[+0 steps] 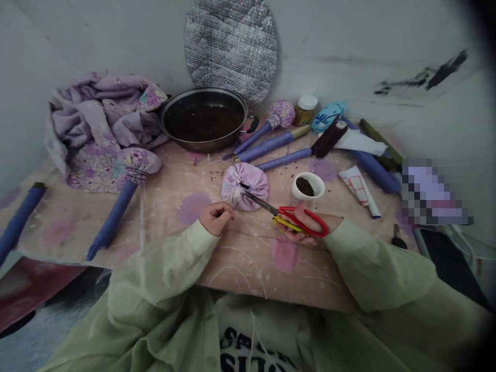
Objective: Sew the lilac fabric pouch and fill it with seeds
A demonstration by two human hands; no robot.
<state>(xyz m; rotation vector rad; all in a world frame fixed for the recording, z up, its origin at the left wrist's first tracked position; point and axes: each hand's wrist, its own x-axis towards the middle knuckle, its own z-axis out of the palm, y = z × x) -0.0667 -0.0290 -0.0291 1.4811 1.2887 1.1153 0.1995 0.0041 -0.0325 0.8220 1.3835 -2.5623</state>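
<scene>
Left hand (216, 218): curled, placed just below-left of frame centre
Right hand (297, 234): clasped, held right of centre
Forearms (165, 261): angled inward

Pouch (253, 178): lilac, rounded, puckered around dark centre opening facing up. Scissors (276, 211): slanted, dark blade tips at pouch's opening, red and yellow handles right of pouch. Thread (263, 236): thin, dark, nearside of pouch.

A silver mat (231, 49) stood against the wall (127, 36) behind a black pan (201, 144), with heaped purple cloth (93, 119) to the pan's left. A jar (305, 111) — white-lidded — stood to the right, and beyond it lay a white tube (358, 190). A black smear (445, 71) marked the wall.
</scene>
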